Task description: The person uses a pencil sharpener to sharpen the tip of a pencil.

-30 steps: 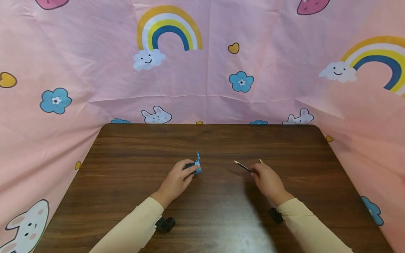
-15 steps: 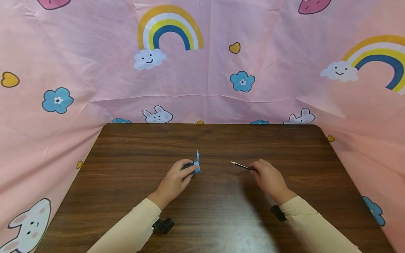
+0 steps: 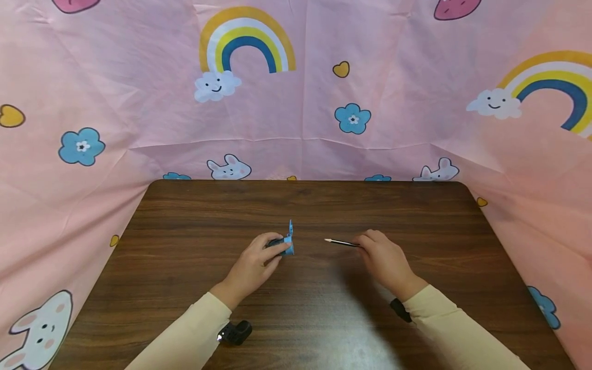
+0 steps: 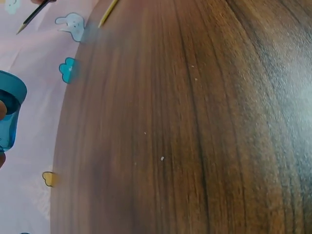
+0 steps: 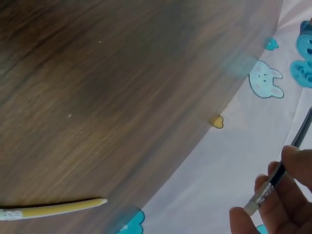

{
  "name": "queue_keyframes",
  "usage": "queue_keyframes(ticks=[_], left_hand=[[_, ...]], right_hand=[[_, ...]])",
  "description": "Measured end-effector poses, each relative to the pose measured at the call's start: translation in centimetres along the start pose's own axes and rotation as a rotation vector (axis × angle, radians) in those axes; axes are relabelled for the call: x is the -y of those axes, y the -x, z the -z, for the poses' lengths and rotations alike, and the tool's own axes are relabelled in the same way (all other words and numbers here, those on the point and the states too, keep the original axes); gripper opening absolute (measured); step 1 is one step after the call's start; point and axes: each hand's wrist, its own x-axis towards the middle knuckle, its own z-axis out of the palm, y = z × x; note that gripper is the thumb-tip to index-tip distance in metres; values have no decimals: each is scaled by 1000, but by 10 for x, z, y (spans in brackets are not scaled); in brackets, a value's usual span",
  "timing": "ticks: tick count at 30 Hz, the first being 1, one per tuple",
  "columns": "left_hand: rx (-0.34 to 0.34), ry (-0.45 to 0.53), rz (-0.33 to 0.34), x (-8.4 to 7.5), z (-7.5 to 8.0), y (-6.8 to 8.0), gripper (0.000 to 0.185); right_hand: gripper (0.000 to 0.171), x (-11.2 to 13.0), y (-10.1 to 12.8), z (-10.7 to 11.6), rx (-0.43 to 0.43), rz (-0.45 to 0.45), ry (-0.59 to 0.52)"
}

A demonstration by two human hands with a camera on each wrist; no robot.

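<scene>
dark brown wooden table (image 3: 305, 318) with rounded far corners, glare on near surface. behind and at both sides, creased pink cloth backdrop (image 3: 407, 103) printed with rainbows, clouds, bunnies, blue flowers, yellow hearts.

Dark brown wood-grain table (image 3: 305, 205); pink backdrop (image 3: 139, 103) printed with rainbows, blue flowers, white bunnies, yellow hearts; translucent blue sharpener (image 3: 287, 242); black pencil (image 3: 342, 242) with silver ferrule and white eraser; yellow pencil (image 5: 53, 208); cream sleeves (image 3: 444, 329).
</scene>
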Motion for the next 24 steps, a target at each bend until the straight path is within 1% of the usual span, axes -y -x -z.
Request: queue_keyframes(ticks=[6, 10, 15, 20, 24], left_hand=[[10, 7, 1, -4, 3, -2, 42], [4, 6, -4, -6, 2, -1, 43], [-10, 8, 6, -8, 3, 0, 44], [-14, 28, 14, -10, 3, 0, 44], [-15, 48, 13, -12, 4, -1, 44]], right_hand=[[21, 7, -3, -2, -14, 54, 23], [17, 11, -7, -2, -13, 87, 25], [15, 15, -12, -3, -19, 153, 42], [15, 18, -16, -7, -40, 198, 49], [16, 22, -19, -8, -39, 219, 59]])
